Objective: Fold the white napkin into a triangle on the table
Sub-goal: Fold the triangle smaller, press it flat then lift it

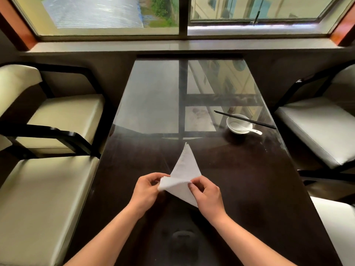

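Both hands, the left hand (146,191) and right hand (206,196), pinch the soft white napkin (183,169), a pointed triangle, with curled fingers (192,186) above the glossy dark counter (240,179).

Ahead of the fingers (153,179) the napkin (183,166) stretches away, its far tip on the table (153,112). Beyond that tip, bare tabletop runs on to the sill (172,46). Left of the fingers the surface is bare out to the edge. Ahead and to the right, well apart from the fingers, a bowl (228,122) holding a spoon (256,131), with chopsticks (265,125) across its rim, sits near the right edge. Chairs (63,112) stand close along both long edges.
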Demonstrator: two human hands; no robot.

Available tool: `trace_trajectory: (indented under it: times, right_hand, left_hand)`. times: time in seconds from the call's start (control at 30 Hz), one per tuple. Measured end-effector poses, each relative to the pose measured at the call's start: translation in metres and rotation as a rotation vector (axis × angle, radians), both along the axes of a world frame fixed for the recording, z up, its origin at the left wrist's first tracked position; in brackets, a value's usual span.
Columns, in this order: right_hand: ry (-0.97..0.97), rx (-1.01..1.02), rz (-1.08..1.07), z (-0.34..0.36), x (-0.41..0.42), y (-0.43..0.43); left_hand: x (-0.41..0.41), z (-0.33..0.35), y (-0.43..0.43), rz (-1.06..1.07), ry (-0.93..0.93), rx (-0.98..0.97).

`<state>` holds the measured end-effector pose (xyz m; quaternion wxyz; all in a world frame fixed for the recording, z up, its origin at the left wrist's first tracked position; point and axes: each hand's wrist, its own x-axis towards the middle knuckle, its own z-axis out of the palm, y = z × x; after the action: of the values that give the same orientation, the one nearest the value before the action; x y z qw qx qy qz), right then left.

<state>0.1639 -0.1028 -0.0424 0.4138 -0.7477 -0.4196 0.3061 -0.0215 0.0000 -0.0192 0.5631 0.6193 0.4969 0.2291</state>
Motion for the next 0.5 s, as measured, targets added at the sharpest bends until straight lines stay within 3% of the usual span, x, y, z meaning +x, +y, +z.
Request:
trace_trajectory:
  times: [0.23,0.37,0.5]
  right_hand:
    - [0.044,-0.100,0.079,0.007,0.023,0.034]
    - [0.088,-0.177,0.018,0.006,0.033,0.065]
    - [0.065,-0.216,-0.035,-0.003,0.041,0.080]
  left_hand:
    - [0.033,-0.013,0.024,0.027,0.028,-0.061]
    - [0.045,-0.020,0.032,0.087,0.040,-0.091]
    - [0.042,-0.034,0.032,0.082,0.185,-0.081]
